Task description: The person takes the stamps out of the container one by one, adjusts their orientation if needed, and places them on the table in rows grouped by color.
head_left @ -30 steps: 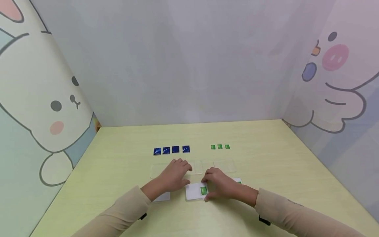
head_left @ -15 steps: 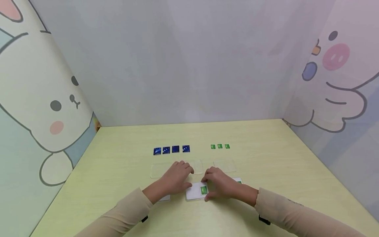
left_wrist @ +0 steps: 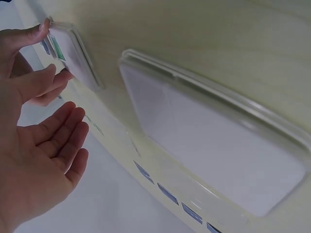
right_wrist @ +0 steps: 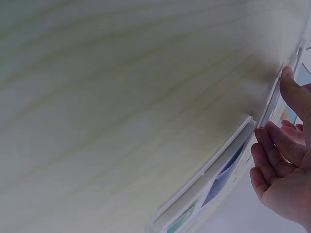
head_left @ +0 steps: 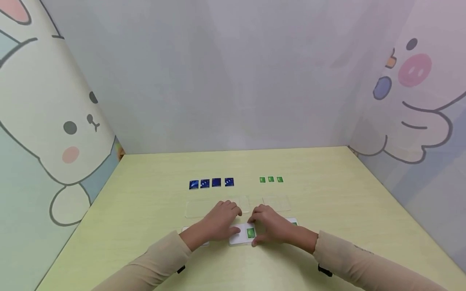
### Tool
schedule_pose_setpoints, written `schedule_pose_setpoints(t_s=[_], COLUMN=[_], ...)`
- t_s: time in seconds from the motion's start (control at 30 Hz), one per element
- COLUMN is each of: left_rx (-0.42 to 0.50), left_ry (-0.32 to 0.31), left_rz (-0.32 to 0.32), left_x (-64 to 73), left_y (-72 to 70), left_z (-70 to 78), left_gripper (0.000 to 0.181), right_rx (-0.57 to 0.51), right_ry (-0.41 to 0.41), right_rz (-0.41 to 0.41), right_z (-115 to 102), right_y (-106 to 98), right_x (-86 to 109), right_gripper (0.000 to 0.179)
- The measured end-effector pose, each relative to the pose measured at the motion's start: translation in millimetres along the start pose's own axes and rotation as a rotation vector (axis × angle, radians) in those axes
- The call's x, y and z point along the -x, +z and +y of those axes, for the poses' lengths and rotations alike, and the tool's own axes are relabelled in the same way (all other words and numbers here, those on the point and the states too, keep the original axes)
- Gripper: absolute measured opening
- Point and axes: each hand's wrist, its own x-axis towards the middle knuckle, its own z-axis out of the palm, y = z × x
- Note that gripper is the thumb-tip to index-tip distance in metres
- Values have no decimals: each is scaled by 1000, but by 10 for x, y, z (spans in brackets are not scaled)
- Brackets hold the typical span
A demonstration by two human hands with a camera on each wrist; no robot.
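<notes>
A flat white case with clear plastic edges and a green stamp-like square lies in the middle. Thumb at its near edge and fingers at its far edge, my right hand grips its right end. My left hand hovers over its left end, holding nothing; its fingers are loosely bent and its thumb overlaps the case in the head view. A plain white case fills much of the left wrist view. Another case, carrying green and blue squares, shows in the right wrist view.
Behind the hands lie clear plastic covers, at left, middle and right. Farther back stand a row of several dark blue squares and three small green squares. Printed walls enclose the table.
My left hand has shifted right, its thumb now over the middle case's left end. My right hand keeps its grip in the same place.
</notes>
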Motion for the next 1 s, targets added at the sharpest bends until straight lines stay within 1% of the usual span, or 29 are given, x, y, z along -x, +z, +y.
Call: schedule_pose_setpoints(t_s=[0.23,0.47,0.67,1.0], left_rx=[-3,25,50,39], left_ry=[8,-36,-52,-80], left_rz=[0,-15,-33,-39], left_x=[-24,-31,-21,-42], left_y=[47,60,80,82], left_z=[44,115,162,207], left_gripper=[36,35,34,33], right_rx=[-5,-15,-23,-6], right_ry=[14,9,10,-2], right_rz=[-4,7,2,8], right_z=[-5,-2,13,18], right_y=[6,7,16,16], right_x=[2,6,9,3], right_gripper=[53,52,53,53])
